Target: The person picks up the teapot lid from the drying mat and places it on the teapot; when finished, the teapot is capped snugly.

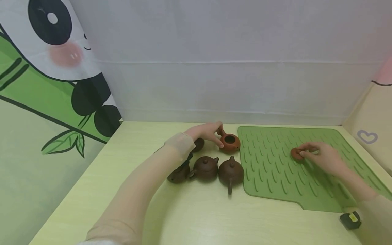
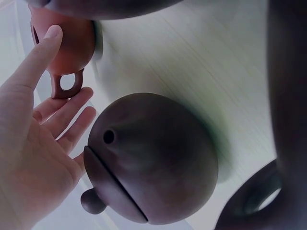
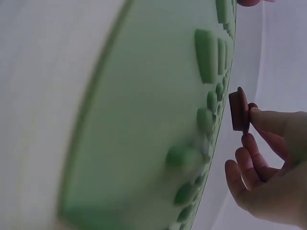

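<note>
At the mat's left edge an orange-brown teapot (image 1: 231,147) stands uncovered, its round mouth facing up. My left hand (image 1: 207,132) holds it, thumb against the body and fingers by the loop handle (image 2: 67,88). Over the green mat, my right hand (image 1: 326,157) pinches a matching lid (image 1: 295,154) by its knob. In the right wrist view the lid (image 3: 238,111) is tipped on edge between thumb and fingers, the other fingers loosely curled. A dark brown teapot (image 2: 158,163) sits close beside my left hand, its lid on.
Dark teapots, one (image 1: 206,169) and another (image 1: 231,173), stand in front of the orange-brown one. A further dark teapot (image 1: 179,175) is partly behind my left forearm. The ridged green mat (image 1: 272,190) covers the table's right side. A small black device (image 1: 350,220) is by my right sleeve.
</note>
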